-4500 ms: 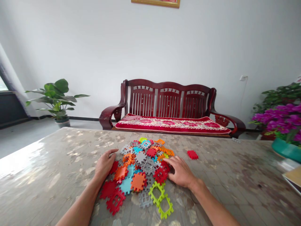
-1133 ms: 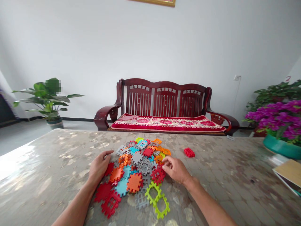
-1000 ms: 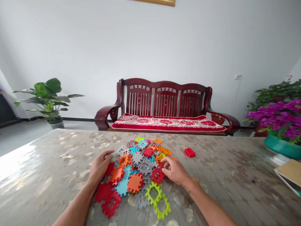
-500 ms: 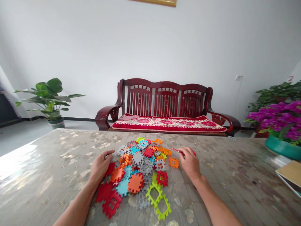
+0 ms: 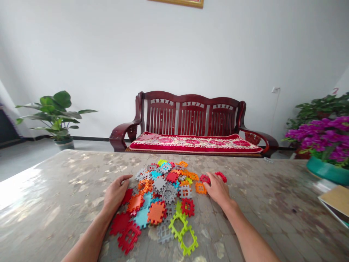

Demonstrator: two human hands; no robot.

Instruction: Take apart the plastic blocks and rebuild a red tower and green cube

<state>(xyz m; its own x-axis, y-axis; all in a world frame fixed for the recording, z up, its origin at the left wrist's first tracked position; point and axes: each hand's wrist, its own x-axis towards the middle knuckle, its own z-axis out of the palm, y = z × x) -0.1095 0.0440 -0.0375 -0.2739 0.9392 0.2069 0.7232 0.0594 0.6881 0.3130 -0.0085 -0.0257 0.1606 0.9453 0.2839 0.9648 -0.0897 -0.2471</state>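
Observation:
A pile of toothed plastic building tiles in red, orange, grey, blue and green lies between my hands, with a grey tile (image 5: 159, 183) near its middle. My left hand (image 5: 116, 191) rests at the pile's left edge, fingers loosely stretched, nearest to a red tile (image 5: 127, 197). On the right, my right hand (image 5: 219, 189) lies low over the table with thumb and fingers apart. Its fingertips are at a red tile (image 5: 205, 178) lying flat; its thumb is by an orange window tile (image 5: 201, 188). Another red tile (image 5: 221, 177) shows behind the fingers, partly hidden.
The patterned table (image 5: 68, 203) spreads around the pile. At the right stand purple flowers in a green pot (image 5: 327, 170), with a box-like item (image 5: 336, 200) in front. A wooden bench (image 5: 191, 112) is beyond the table. One grey tile (image 5: 268, 160) lies at the far edge.
The red tile that my right hand held on edge now lies flat beside the orange window tile. My right fingers have spread off it. My left hand has hardly moved.

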